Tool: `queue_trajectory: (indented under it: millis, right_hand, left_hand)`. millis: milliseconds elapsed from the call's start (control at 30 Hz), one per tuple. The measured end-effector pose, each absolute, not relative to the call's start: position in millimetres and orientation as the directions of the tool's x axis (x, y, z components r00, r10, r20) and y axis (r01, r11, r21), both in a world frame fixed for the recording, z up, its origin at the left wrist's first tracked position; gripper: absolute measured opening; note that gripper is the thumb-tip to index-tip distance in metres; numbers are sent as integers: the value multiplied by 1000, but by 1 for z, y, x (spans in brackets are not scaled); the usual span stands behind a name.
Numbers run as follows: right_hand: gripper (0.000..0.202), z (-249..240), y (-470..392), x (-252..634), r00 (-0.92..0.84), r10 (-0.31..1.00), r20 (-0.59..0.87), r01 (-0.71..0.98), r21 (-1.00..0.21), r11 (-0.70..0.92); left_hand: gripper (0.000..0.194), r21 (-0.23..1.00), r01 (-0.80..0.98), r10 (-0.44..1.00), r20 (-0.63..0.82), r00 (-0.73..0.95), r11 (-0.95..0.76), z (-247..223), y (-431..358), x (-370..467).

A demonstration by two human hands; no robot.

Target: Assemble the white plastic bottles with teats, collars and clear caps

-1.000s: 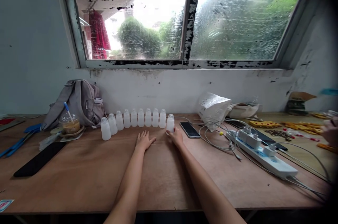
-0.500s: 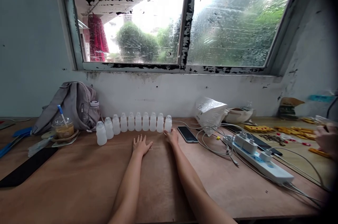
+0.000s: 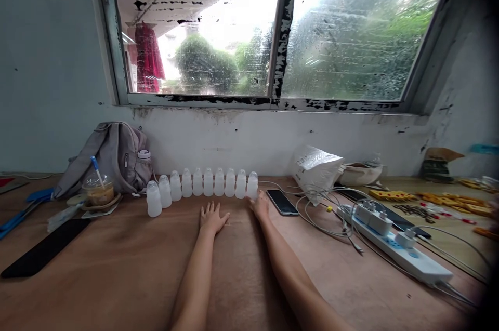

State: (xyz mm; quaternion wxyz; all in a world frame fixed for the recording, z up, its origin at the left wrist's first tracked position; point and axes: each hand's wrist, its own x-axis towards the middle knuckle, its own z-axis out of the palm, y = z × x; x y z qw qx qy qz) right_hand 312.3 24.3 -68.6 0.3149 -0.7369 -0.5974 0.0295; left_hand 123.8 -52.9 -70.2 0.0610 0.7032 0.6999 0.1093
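Several frosted white bottles [image 3: 208,183], shaped like baby bottles with domed tops, stand upright in a curved row on the wooden table. The row bends toward me at its left end, where the leftmost bottle [image 3: 154,200] stands closest. My left hand [image 3: 212,217] lies flat on the table in front of the middle bottles, fingers spread, holding nothing. Close in front of the rightmost bottle [image 3: 252,184] is my right hand [image 3: 260,206], its fingers loosely apart. Whether a fingertip still touches that bottle's base is hard to see.
Right of my hand lie a phone [image 3: 282,202], tangled white cables [image 3: 312,219] and a power strip [image 3: 405,250]. A silver-white bag [image 3: 316,170] leans by the wall. At left are a backpack [image 3: 113,154], an iced drink cup [image 3: 99,193] and a black strip [image 3: 47,248].
My right hand's fingers have loosened from around the rightmost bottle, which stays in the row. My left hand stays flat. The view has shifted slightly, and another person's hand at far right is gone.
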Motion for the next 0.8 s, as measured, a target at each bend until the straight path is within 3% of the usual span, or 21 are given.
queue_trajectory:
  millis: [200,333,400,800]
  right_hand:
    - [61,-75,-2,327,310,873,378,906,-396,-150]
    - [64,-76,-11,342,395,858,329,906,-292,-305]
    - [64,-75,-11,346,376,873,312,917,-257,-304]
    - [57,-71,-13,346,319,906,277,932,-267,-246]
  left_hand:
    - [75,236,972,998,60,7,-21,-70,-53,123]
    - [73,228,973,998,58,14,-27,-69,-54,122]
    - [73,225,974,998,59,12,-25,-68,-55,122]
    - [72,224,974,999,44,12,-22,-62,-59,123]
